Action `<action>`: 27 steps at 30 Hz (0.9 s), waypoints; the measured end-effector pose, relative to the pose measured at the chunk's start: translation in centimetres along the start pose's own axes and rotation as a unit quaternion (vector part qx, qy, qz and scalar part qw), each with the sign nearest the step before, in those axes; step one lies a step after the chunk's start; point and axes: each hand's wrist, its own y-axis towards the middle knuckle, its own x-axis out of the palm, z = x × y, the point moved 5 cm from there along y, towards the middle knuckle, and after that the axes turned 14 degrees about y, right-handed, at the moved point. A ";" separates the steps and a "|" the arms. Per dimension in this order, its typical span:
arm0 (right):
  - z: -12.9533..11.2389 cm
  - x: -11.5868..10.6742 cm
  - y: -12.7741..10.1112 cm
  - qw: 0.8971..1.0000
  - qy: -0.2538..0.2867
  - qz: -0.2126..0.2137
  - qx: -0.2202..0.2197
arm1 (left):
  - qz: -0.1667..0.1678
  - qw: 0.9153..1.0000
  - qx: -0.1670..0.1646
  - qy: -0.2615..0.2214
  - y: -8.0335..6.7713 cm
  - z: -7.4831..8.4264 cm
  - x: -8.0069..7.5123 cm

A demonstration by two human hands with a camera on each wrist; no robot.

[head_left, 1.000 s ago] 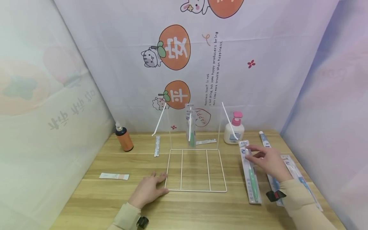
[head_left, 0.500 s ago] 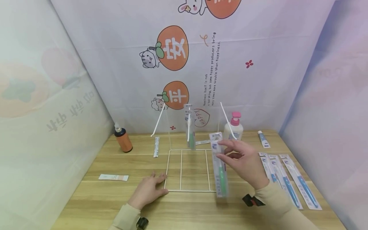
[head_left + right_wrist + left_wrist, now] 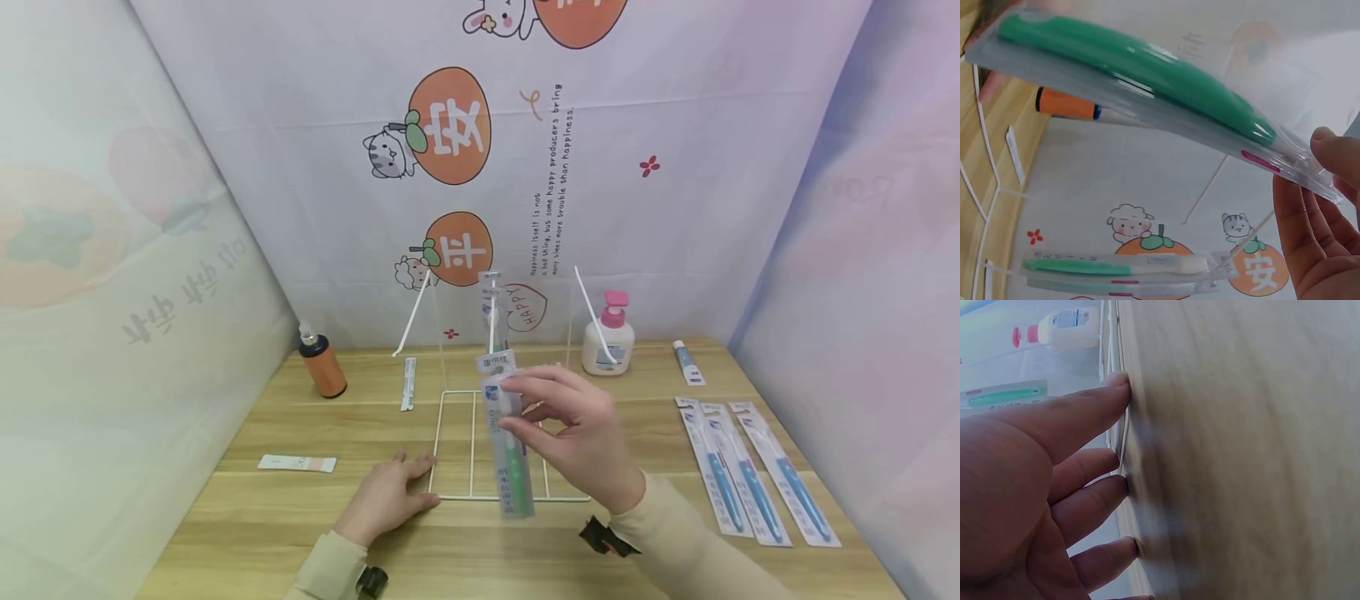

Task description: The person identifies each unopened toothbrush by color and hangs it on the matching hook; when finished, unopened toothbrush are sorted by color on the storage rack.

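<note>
Gaps between prongs [image 3: 596, 315]; hanging toothbrush [image 3: 1125, 270] on middle

On the desk [image 3: 420, 554], a wire rack [image 3: 473, 442] stands centrally, a hanging toothbrush pack [image 3: 1079, 267] on its middle hook [image 3: 492, 329] and a held toothbrush pack [image 3: 516, 475] in front. To the right lie three toothbrush packs [image 3: 750, 482], a toothpaste tube [image 3: 688, 364] behind them. A pump bottle [image 3: 609, 347] stands rear right, a dropper bottle [image 3: 324, 371] rear left, one sachet [image 3: 297, 462] before it, a second sachet [image 3: 408, 384] between it and the rack.

Head view: right hand [image 3: 572, 427] covers part of wire rack [image 3: 472, 497], held toothbrush pack [image 3: 510, 458] hides lower end of hanging pack [image 3: 486, 310]; sachet [image 3: 297, 462] print too small. Left hand [image 3: 1025, 494] cut off in left wrist view (blurred in right's).
</note>
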 end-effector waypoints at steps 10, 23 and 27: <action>2.1 0.5 -0.1 0.999 -0.011 0.007 0.047 | -0.002 1.000 0.001 -0.002 0.0 0.2 -0.2; 5.6 -0.2 0.8 0.995 -0.076 0.018 0.062 | 0.006 1.000 0.010 0.005 0.1 0.0 -0.1; 7.0 -0.5 1.5 0.991 -0.105 0.028 0.073 | 0.004 1.000 0.004 0.002 0.1 -0.2 0.1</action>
